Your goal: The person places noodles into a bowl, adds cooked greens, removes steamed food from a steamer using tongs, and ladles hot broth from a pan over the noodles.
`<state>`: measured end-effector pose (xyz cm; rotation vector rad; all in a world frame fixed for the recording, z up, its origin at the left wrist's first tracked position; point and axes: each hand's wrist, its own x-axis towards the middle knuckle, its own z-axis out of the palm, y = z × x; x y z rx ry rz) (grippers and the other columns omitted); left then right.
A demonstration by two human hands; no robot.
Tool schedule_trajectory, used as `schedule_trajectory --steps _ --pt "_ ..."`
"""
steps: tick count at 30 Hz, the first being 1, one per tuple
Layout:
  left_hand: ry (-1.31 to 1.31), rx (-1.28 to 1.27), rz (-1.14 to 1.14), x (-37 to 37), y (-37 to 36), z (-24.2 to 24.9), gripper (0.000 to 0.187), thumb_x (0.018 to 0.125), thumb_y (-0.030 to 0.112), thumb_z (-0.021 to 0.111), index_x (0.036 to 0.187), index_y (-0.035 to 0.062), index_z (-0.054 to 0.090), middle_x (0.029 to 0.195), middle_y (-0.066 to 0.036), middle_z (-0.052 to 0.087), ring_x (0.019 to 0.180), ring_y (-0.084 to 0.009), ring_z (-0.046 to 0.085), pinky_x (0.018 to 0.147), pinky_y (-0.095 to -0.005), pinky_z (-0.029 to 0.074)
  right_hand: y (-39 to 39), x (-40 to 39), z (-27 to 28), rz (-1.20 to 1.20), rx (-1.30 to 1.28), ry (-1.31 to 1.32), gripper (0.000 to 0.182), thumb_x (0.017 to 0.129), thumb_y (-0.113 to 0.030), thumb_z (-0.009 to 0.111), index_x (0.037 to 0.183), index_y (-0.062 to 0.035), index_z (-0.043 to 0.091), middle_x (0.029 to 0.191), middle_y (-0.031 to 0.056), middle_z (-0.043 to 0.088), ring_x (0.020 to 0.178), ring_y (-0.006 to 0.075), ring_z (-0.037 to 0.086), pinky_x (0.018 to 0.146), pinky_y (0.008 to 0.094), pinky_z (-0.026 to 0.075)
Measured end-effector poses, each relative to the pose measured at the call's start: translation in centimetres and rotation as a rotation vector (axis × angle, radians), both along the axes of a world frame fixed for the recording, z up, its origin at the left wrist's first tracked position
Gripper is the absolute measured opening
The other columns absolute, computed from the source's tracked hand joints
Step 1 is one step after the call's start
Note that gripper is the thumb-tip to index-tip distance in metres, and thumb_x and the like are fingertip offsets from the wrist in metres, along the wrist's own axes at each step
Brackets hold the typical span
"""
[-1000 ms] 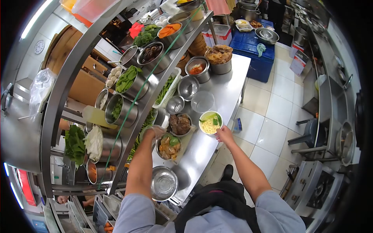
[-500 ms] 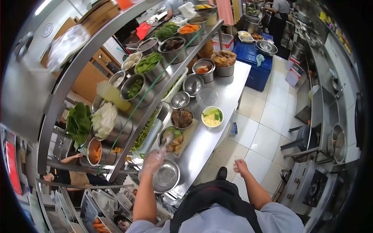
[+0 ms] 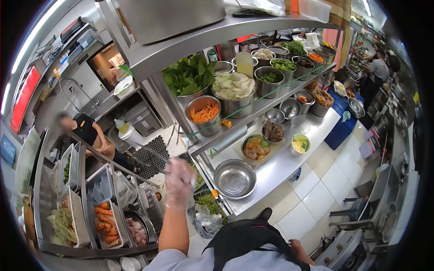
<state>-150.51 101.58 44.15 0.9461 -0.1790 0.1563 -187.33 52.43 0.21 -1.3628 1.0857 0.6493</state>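
Observation:
My left hand [image 3: 180, 183], in a clear plastic glove, is closed around what look like metal tongs [image 3: 153, 163]. Their two thin arms point left, toward the shelf of tubs. To the right of this hand, a wide steel bowl [image 3: 234, 179] stands on the steel counter [image 3: 271, 174]. Beyond it is a smaller bowl of cooked meat and greens [image 3: 257, 148], beside a bowl of dark meat [image 3: 273, 132]. A white bowl of noodles [image 3: 300, 144] with green leaf sits near the counter edge. My right hand [image 3: 298, 250] hangs low by my apron, its fingers mostly hidden.
A steel shelf [image 3: 266, 106] above the counter carries pots of vegetables, including shredded carrot [image 3: 203, 113]. Lower left are baskets with whole carrots [image 3: 106, 221] and leaves [image 3: 63, 226]. Another person [image 3: 88, 135] is at the left. A stove [image 3: 348, 253] stands at lower right.
My view has turned left. My left hand has moved away from the bowl of meat and greens, past the wide steel bowl, toward the tubs. My right hand is lower and closer to my body.

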Motion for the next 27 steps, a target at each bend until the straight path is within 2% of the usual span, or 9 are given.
schedule_trajectory --steps 2,5,10,15,18,20,22,24,27 --pt "-0.056 -0.148 0.057 2.1 1.6 0.8 0.043 0.096 0.041 0.060 0.068 0.0149 0.041 0.056 0.004 0.037 0.046 -0.0100 0.036 0.044 -0.0297 0.033 0.8 2.7 0.0 -0.287 0.070 0.102 0.023 0.092 -0.021 0.055 0.110 -0.0084 0.055 0.093 0.0115 0.062 0.068 0.0249 0.060 0.059 0.0405 0.052" --pt "-0.113 -0.434 0.108 4.8 3.4 0.3 0.043 0.100 0.037 0.056 0.067 0.0145 0.040 0.057 0.003 0.035 0.049 -0.0102 0.034 0.049 -0.0291 0.034 3.5 5.7 5.0 -0.272 -0.033 -0.118 0.023 0.092 -0.023 0.057 0.109 -0.0085 0.055 0.092 0.0103 0.063 0.069 0.0230 0.061 0.060 0.0386 0.052" --pt "-0.027 -0.746 0.146 6.9 3.0 0.1 0.043 0.100 0.035 0.056 0.066 0.0140 0.041 0.058 0.003 0.035 0.053 -0.0121 0.033 0.055 -0.0294 0.035 6.0 4.2 6.7 -0.197 -0.055 -0.136 0.021 0.092 -0.022 0.057 0.109 -0.0089 0.055 0.092 0.0097 0.063 0.069 0.0225 0.061 0.060 0.0380 0.053" --pt "-0.029 -0.683 0.202 7.9 5.0 -3.6 0.038 0.098 0.034 0.059 0.070 0.0134 0.043 0.059 0.002 0.040 0.054 -0.0106 0.039 0.054 -0.0263 0.039 7.7 -2.1 7.1 -0.141 -0.087 0.089 0.019 0.093 -0.019 0.055 0.108 -0.0078 0.056 0.093 0.0127 0.062 0.070 0.0254 0.062 0.059 0.0410 0.053" --pt "0.045 -0.875 0.220 7.1 7.0 -6.4 0.036 0.095 0.039 0.062 0.074 0.0112 0.051 0.067 0.000 0.056 0.063 -0.0134 0.055 0.071 -0.0322 0.054 7.6 -7.1 5.8 -0.168 -0.047 0.170 0.019 0.093 -0.019 0.055 0.108 -0.0075 0.056 0.093 0.0132 0.062 0.070 0.0260 0.062 0.059 0.0416 0.053" --pt "0.181 -0.802 0.329 5.7 6.0 -6.7 0.036 0.091 0.042 0.065 0.080 0.0081 0.057 0.074 -0.004 0.061 0.073 -0.0178 0.061 0.080 -0.0359 0.056 7.8 -9.6 4.9 -0.206 -0.017 0.194 0.019 0.093 -0.019 0.055 0.108 -0.0073 0.056 0.093 0.0135 0.062 0.070 0.0264 0.062 0.058 0.0420 0.053" --pt "0.245 -0.920 0.083 3.9 4.8 -7.9 0.042 0.088 0.045 0.068 0.089 0.0035 0.062 0.083 -0.008 0.065 0.081 -0.0218 0.063 0.084 -0.0371 0.056 7.8 -11.5 3.8 -0.234 0.005 0.202 0.019 0.093 -0.018 0.055 0.108 -0.0070 0.056 0.094 0.0138 0.062 0.070 0.0269 0.062 0.058 0.0424 0.053" --pt "0.369 -0.877 -0.006 2.8 3.7 -11.2 0.062 0.083 0.056 0.068 0.106 -0.0015 0.063 0.099 -0.011 0.069 0.093 -0.0241 0.066 0.087 -0.0379 0.055 8.0 -12.4 2.8 -0.258 0.019 0.193 0.018 0.093 -0.018 0.055 0.107 -0.0068 0.056 0.094 0.0141 0.062 0.070 0.0273 0.062 0.058 0.0428 0.053" --pt "0.577 -0.727 -0.193 -0.8 0.4 -11.4 0.058 0.088 0.060 0.060 0.103 0.0042 0.061 0.100 -0.009 0.066 0.092 -0.0209 0.063 0.087 -0.0396 0.053 8.2 -11.8 0.7 -0.363 0.030 0.148 0.018 0.093 -0.018 0.056 0.107 -0.0066 0.056 0.094 0.0142 0.062 0.071 0.0273 0.062 0.058 0.0427 0.052"
